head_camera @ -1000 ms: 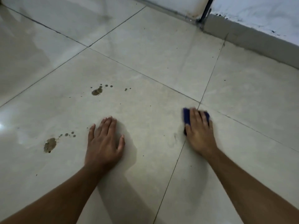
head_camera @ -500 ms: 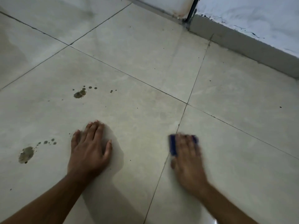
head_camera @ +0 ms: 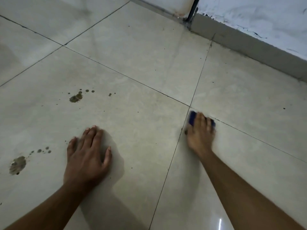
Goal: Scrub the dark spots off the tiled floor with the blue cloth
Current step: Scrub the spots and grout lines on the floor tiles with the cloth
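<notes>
Two hands: both are down on the tiled floor (head_camera: 149, 63), seen from the head view, the only one.
Right hand (head_camera: 200, 133): fingers laid straight over the blue cloth (head_camera: 192, 117), pressing it flat by the grout crossing, not curled round it.
Left hand (head_camera: 87, 155): spread, palm down, bracing, holding nothing.
Dark spots: one cluster (head_camera: 76, 97) ahead of the left hand, a bigger patch (head_camera: 17, 165) beside it; both well apart from the cloth.
Doing it well: I'd say bear down hard, short strokes, and carry the cloth across to those stains.
Hard to see: the right hand is blurred, most of the cloth hidden beneath it.
</notes>
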